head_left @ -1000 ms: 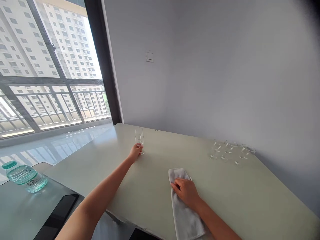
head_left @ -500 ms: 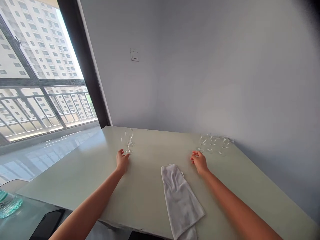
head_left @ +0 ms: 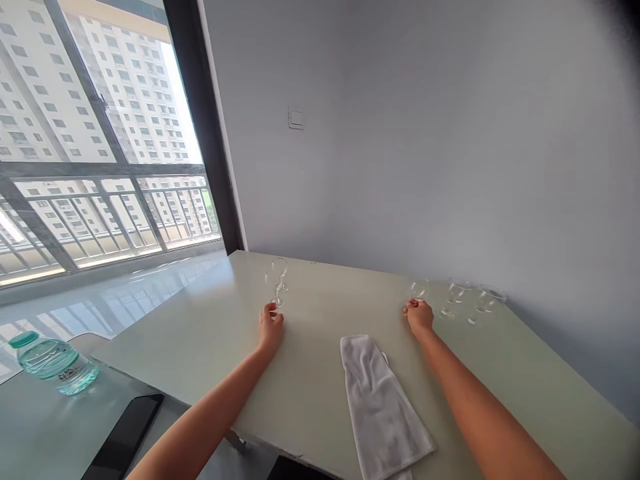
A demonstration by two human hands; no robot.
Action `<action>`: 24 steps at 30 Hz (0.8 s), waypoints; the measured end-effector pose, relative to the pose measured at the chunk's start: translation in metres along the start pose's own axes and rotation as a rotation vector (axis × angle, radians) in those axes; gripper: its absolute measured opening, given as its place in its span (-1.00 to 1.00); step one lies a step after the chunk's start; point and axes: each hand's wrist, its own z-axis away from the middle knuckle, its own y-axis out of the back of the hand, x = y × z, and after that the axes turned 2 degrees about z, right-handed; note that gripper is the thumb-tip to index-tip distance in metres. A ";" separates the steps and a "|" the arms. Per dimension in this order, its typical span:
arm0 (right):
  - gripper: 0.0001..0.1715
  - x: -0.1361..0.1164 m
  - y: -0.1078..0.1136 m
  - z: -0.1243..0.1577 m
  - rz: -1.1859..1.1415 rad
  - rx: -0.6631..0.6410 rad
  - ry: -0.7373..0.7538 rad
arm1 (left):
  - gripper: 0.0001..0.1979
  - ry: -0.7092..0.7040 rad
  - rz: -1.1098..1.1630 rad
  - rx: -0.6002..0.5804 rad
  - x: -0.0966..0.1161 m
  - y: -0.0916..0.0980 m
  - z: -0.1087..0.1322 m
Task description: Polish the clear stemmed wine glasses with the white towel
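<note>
My left hand (head_left: 271,328) rests on the pale green table (head_left: 320,373) with its fingers loose and nothing in them, just in front of two clear stemmed glasses (head_left: 278,282) that stand upright. My right hand (head_left: 419,316) reaches to the back right, fingers curled round the lower part of another clear stemmed glass (head_left: 417,290). A white folded cloth (head_left: 380,400) lies on the table between my forearms, touched by neither hand.
Two more clear glasses (head_left: 473,297) stand by the grey wall at the back right. A water bottle (head_left: 53,363) and a dark flat device (head_left: 125,433) lie on a glass surface at the lower left. A large window fills the left side.
My right hand left the cloth, reached to the glasses at the back right and closed on one. My left hand let go of the left glass and drew back slightly.
</note>
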 end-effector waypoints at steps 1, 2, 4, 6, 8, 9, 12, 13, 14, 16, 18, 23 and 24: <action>-0.85 -0.005 -0.008 0.010 0.014 -0.058 0.022 | -0.71 -0.026 -0.008 0.001 0.003 -0.001 0.003; -0.88 -0.010 -0.018 0.023 0.027 -0.127 0.049 | -0.71 -0.074 -0.016 -0.016 0.006 -0.002 0.008; -0.90 -0.024 -0.040 0.056 0.031 -0.277 0.120 | -0.73 -0.205 -0.013 -0.124 0.018 -0.009 0.020; -0.81 -0.040 -0.060 0.096 0.013 -0.434 0.198 | -0.74 -0.293 0.045 -0.299 0.036 -0.018 0.038; -0.75 -0.055 -0.075 0.136 0.003 -0.570 0.258 | -0.67 -0.239 0.181 -0.449 0.056 -0.027 0.057; -0.70 -0.061 -0.080 0.155 -0.002 -0.642 0.304 | -0.64 -0.174 0.271 -0.499 0.065 -0.030 0.066; -0.51 -0.076 -0.082 0.195 0.000 -0.789 0.510 | -0.64 0.037 0.492 -0.575 0.083 -0.031 0.082; -0.46 -0.079 -0.081 0.202 0.013 -0.817 0.539 | -0.66 0.087 0.519 -0.584 0.084 -0.029 0.083; -0.43 -0.080 -0.078 0.207 0.030 -0.843 0.543 | -0.66 0.118 0.513 -0.583 0.083 -0.025 0.081; -0.39 -0.081 -0.072 0.209 0.063 -0.897 0.526 | -0.66 0.139 0.405 -0.531 0.073 -0.017 0.070; -0.39 -0.078 -0.063 0.206 0.089 -0.902 0.486 | -0.65 0.138 0.263 -0.448 0.058 -0.007 0.051; -0.64 -0.061 -0.025 0.188 0.102 -0.835 0.297 | -0.70 0.176 0.105 -0.397 0.030 0.020 -0.002; -0.68 -0.056 -0.016 0.184 0.103 -0.828 0.274 | -0.72 0.181 0.087 -0.411 0.027 0.023 -0.009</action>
